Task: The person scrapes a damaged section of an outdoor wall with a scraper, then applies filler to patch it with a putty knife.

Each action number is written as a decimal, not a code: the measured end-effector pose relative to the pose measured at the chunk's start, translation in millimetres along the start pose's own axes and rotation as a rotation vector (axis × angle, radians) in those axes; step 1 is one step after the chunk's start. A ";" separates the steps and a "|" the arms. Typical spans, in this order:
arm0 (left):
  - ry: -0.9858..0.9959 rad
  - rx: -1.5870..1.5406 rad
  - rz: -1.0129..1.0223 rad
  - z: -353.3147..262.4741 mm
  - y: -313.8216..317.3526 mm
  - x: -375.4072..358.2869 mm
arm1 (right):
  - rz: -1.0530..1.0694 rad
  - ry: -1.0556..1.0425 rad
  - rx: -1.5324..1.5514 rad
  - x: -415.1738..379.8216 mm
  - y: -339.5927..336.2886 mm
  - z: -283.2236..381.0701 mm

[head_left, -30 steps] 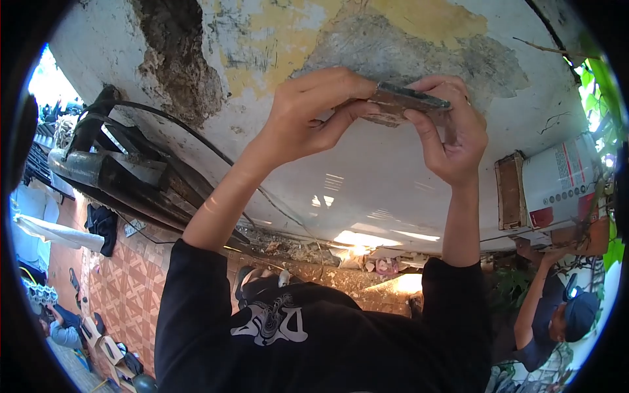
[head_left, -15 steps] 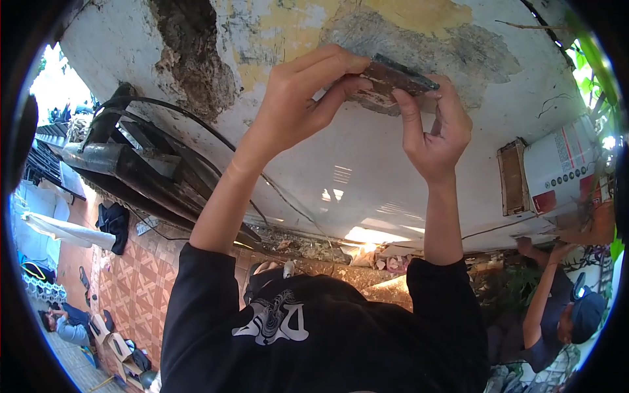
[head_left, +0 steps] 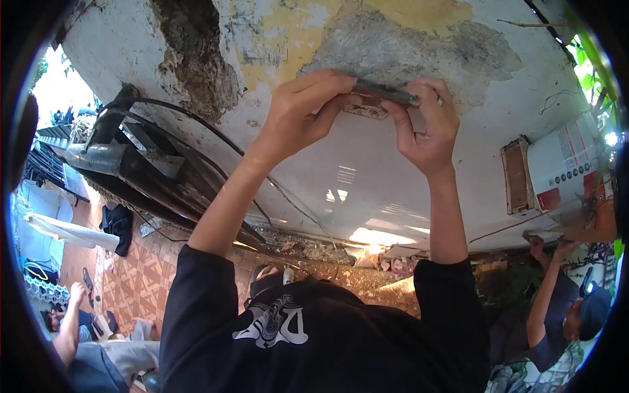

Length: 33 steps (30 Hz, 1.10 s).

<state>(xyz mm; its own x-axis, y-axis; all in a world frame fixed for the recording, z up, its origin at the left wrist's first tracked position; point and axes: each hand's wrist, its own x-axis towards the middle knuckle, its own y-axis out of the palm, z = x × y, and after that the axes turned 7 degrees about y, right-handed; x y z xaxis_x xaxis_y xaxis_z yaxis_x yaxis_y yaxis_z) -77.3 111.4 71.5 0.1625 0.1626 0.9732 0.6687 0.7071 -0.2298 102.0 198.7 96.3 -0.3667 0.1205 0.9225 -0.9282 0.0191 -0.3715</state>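
Note:
Both of my hands are raised against a white wall point(head_left: 314, 187). Between them is a flat, dark rectangular piece with a worn brownish face point(head_left: 383, 93); its exact kind I cannot make out. My left hand point(head_left: 298, 111) pinches its left end between thumb and fingers. At the other end, my right hand point(head_left: 429, 131) grips it the same way, thumb underneath. The piece lies along the lower edge of a bare grey patch point(head_left: 419, 56), where paint has come off. Yellow paint point(head_left: 272, 39) shows beside that patch. Just below the piece, a small brownish area is partly hidden.
A deep broken gap point(head_left: 196, 65) runs down the wall. At left stands a dark metal frame point(head_left: 108, 160) with cables point(head_left: 196, 118). A wooden-edged recess point(head_left: 517, 175) and white printed panel point(head_left: 567, 160) are at right. One person point(head_left: 550, 308) works at right; another point(head_left: 98, 354) is lower left.
My hands and the flat piece have moved down and slightly left along the wall, and the piece now looks more edge-on. A person has come into the lower left.

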 end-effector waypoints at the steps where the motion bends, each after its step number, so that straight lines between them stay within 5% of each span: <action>1: -0.011 -0.002 -0.002 -3.4 0.1 -1.2 | 0.010 0.005 0.001 -2.2 -0.5 1.1; 7: 0.046 0.023 -0.014 -11.6 -6.0 25.1 | -0.131 0.077 0.215 4.6 2.3 0.5; 12: 0.078 0.074 0.019 -7.8 -5.6 13.7 | -0.019 -0.061 0.143 5.8 -0.6 -2.1; 25: 0.038 0.002 -0.063 -14.7 0.8 13.6 | 0.031 0.087 0.124 7.3 -13.9 7.4; 33: -0.040 0.044 0.147 -39.1 -16.5 30.2 | 0.308 0.174 0.215 32.0 -47.7 41.4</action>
<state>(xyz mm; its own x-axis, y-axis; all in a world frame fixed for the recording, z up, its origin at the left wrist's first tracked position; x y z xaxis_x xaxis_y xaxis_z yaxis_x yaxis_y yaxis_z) -55.1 77.7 104.4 0.2265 0.2937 0.9287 0.6075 0.7027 -0.3704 132.0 160.6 147.8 -0.6308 0.2547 0.7330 -0.7752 -0.2497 -0.5803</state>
